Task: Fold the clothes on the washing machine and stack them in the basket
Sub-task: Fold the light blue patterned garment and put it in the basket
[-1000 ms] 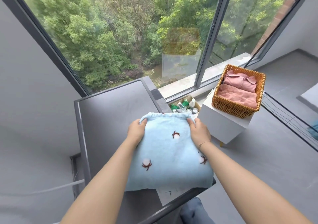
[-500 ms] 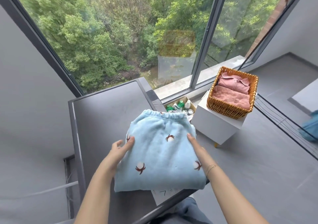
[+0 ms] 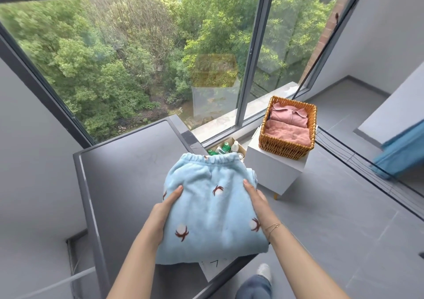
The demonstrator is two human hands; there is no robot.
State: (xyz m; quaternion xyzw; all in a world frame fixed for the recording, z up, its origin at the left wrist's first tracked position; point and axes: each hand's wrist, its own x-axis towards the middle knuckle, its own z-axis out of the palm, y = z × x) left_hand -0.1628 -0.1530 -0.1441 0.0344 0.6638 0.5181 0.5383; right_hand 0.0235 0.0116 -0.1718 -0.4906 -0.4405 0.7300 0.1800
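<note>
Since the earlier frame both hands have closed on the folded blue garment (image 3: 212, 209): left hand (image 3: 165, 209) and right hand (image 3: 256, 199) grip its sides, thumbs on top, fingers hidden beneath, at the washer (image 3: 128, 172) top's right front corner. Grey floor (image 3: 332, 241), a window (image 3: 142, 64) behind. The basket (image 3: 284, 148), on a white stand (image 3: 273, 172), holds folded pink clothes (image 3: 289, 126).

Bright, even daylight through the window (image 3: 146, 69); shadows soft, a faint yellowish reflection on the glass. Wide-angle bends the window frame (image 3: 252, 53) and walls at the edges. Slight blur at the right edge.
</note>
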